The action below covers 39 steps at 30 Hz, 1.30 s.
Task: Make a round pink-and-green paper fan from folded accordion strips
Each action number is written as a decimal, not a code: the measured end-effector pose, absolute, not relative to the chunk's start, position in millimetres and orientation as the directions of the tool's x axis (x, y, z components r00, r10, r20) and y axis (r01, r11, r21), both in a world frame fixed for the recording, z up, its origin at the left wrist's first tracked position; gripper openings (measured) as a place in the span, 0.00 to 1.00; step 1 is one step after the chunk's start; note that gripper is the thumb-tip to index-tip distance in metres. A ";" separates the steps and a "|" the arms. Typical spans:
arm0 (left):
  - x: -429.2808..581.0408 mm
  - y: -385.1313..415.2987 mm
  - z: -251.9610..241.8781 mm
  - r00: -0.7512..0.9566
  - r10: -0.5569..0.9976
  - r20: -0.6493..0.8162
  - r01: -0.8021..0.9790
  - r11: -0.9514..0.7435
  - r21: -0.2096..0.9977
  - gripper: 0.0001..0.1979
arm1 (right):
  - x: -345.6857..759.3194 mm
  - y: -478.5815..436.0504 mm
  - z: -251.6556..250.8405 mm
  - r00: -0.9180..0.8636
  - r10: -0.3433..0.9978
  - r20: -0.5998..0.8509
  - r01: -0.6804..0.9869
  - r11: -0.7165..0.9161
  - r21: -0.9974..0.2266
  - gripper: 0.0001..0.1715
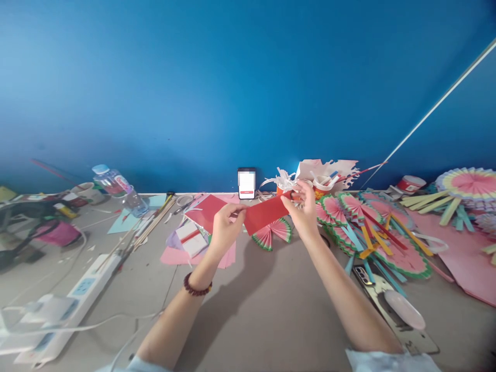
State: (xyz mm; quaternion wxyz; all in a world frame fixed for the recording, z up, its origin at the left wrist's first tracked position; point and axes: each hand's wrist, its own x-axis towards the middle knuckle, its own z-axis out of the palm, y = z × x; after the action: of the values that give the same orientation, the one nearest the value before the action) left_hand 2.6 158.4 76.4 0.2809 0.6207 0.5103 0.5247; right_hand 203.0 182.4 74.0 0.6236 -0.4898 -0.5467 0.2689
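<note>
A rectangular piece of red paper is stretched in the air between my two hands, tilted up toward the right. My left hand pinches its left end between thumb and fingers, and a dark beaded bracelet circles that wrist. At the paper's upper right corner, my right hand grips it with bent fingers. Something small and dark shows by the right fingers, too unclear to name. Below the paper lies a pleated watermelon-coloured paper fan. Behind my left hand are red sheets on pink paper.
A phone stands against the blue wall. Paper cups with strips sit behind my right hand. Several pleated fans and a phone lie right. At left are a plastic bottle, sticks and a power strip with cables.
</note>
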 end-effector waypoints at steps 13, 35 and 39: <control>13.7 143.9 78.3 0.257 0.781 0.570 0.594 -0.593 0.544 0.11 | 197.1 169.2 80.0 -0.439 0.698 0.565 0.541 0.708 -0.455 0.05; 12.1 146.8 84.0 0.029 0.957 0.289 0.246 -0.287 0.926 0.10 | 191.2 158.6 89.6 -0.335 0.852 0.403 0.373 0.512 -0.774 0.04; 12.1 147.0 83.2 0.048 0.945 0.324 0.230 -0.326 0.917 0.10 | 189.6 157.0 91.5 -0.318 0.850 0.420 0.369 0.519 -0.771 0.04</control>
State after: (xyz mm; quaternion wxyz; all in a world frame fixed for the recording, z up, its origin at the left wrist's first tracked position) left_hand 12.1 147.0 83.2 0.3495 0.6338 0.4634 0.5113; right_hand 189.6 157.0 91.5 0.4250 -0.4005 -0.7607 0.2833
